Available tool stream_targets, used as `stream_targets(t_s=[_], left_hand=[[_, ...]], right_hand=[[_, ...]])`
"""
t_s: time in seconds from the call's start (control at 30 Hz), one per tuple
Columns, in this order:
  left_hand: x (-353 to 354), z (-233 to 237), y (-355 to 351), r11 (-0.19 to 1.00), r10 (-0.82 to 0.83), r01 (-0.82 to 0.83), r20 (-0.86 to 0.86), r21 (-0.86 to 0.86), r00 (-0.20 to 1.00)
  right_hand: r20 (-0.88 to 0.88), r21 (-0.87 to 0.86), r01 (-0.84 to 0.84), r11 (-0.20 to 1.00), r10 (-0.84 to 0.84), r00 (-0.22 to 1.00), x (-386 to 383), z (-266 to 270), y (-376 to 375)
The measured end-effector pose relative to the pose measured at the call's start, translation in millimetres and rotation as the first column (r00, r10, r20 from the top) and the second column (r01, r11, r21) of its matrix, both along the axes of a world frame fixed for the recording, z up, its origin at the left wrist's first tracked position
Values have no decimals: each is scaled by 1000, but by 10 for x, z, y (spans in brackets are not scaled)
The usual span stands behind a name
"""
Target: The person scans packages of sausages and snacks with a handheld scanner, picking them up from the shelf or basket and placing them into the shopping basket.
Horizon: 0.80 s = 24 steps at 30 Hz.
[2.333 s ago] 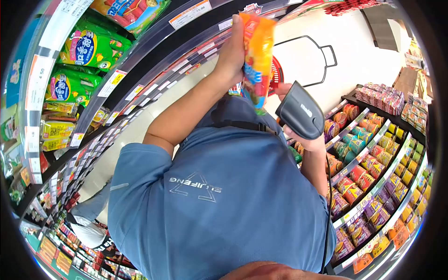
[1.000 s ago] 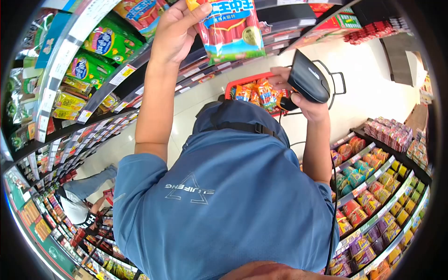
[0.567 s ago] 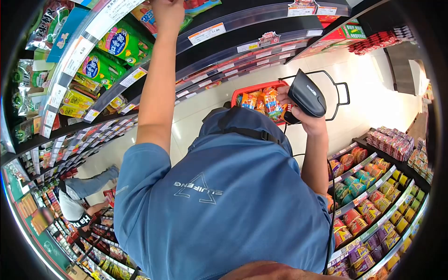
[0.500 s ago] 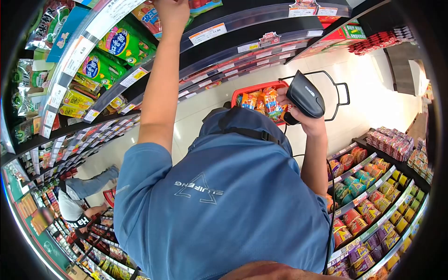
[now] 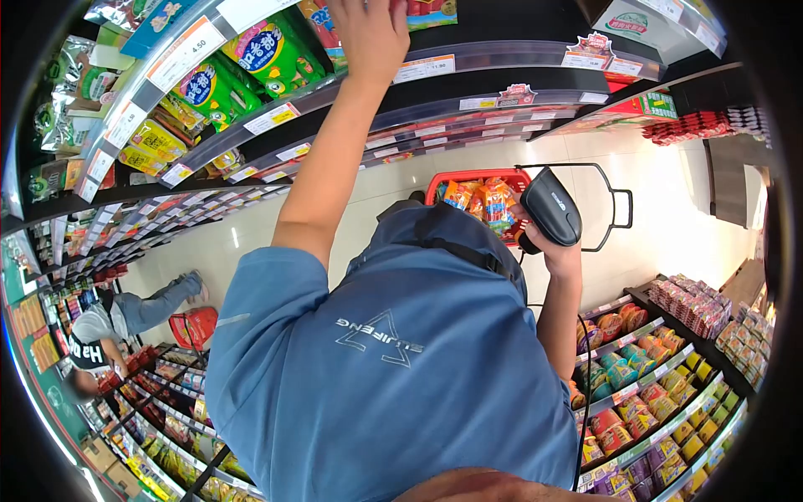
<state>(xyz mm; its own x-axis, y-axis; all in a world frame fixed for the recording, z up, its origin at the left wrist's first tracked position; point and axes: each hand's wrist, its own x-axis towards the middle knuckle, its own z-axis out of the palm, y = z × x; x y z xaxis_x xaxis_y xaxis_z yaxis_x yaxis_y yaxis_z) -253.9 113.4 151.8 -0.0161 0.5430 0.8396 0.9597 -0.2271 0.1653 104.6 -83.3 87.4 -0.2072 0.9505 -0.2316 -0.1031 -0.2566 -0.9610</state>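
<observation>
Black plastic, the scanner (image 5: 552, 205) sits clamped in the right hand (image 5: 562, 255), fingers wrapped round its grip just beyond the far rim of the red basket (image 5: 468, 174). Its cable (image 5: 583, 368) hangs down along the person's side. That cable looks likely to snag on the basket's handle or a shelf corner if the arm swings, and the scanner's head could knock the packets heaped in the basket.

Farther off, the left hand (image 5: 368, 38) is stretched to the front edge of the high shelf (image 5: 502, 60), lying against a sausage pack (image 5: 427, 8). Its fingertips run past the top of the view, so I cannot tell whether it grips or only touches. On so long a reach, a poorly seated pack may slide over the shelf edge, or the wrist may drag the green bags (image 5: 268, 50) just beside it. The pack is glossy film showing red, and it is mostly cut off.
</observation>
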Motion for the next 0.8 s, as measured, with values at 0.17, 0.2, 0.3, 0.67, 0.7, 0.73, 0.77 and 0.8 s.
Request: stream_targets(t_s=[0.17,0.2,0.3,0.67,0.7,0.73,0.77,0.8], left_hand=[[-70,200,-447,940,153,-175,-96,-293,984],[-129,216,-458,934,135,-165,-114,-317,984],[-298,171,-410,929,117,-153,-126,-336,985],[191,468,-363,953,-45,-40,-268,-301,962],[214,461,-266,930,-179,38,-359,-367,916],[262,460,-178,929,-182,41,-356,-368,917],[309,463,-82,934,-277,116,-485,-337,830],[324,474,12,929,-355,195,-605,-315,713]], right_hand=[[49,1,-9,1000,9,999,-33,67,10],[51,6,-6,1000,5,999,-58,97,22],[97,-20,-17,1000,19,995,-101,144,36],[116,-49,-72,996,77,990,-127,213,-28],[140,-34,-69,997,73,987,-136,210,-32],[143,-35,-67,997,71,987,-158,226,-41],[150,-24,-58,998,61,987,-193,253,-43],[157,-12,-47,999,49,986,-228,276,-40]])
